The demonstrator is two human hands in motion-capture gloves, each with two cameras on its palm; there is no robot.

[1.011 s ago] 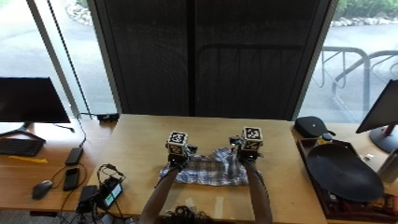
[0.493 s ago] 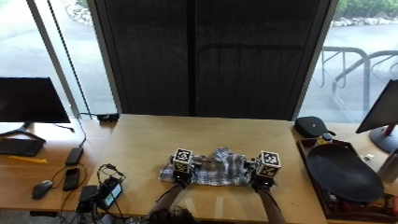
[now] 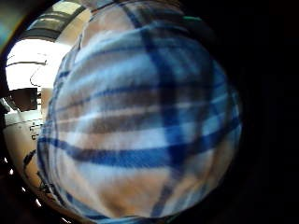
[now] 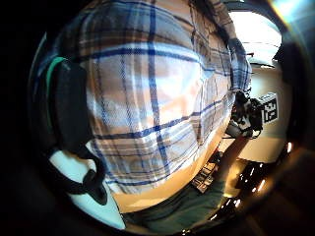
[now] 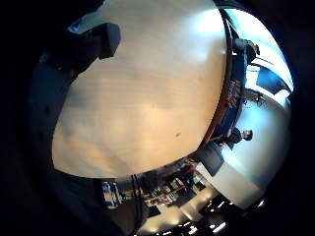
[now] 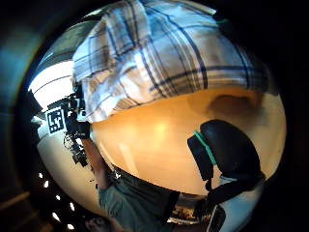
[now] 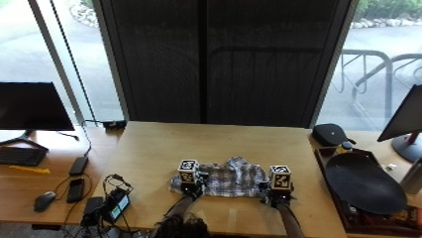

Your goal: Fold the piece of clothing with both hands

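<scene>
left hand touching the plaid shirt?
Touching. The left thumb side palm view shows the blue-and-white plaid shirt draped against the left hand; its fingers cannot be seen.

Blue-white plaid shirt [image 7: 227,181] — crumpled, bunched, near table's front edge

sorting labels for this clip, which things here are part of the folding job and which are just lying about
Part of the job:
plaid shirt, bunched on the wooden table
left hand and right hand, one at each end of the shirt

Just lying about:
monitor
keyboard
mouse
phone
black oval tray
black case
</scene>
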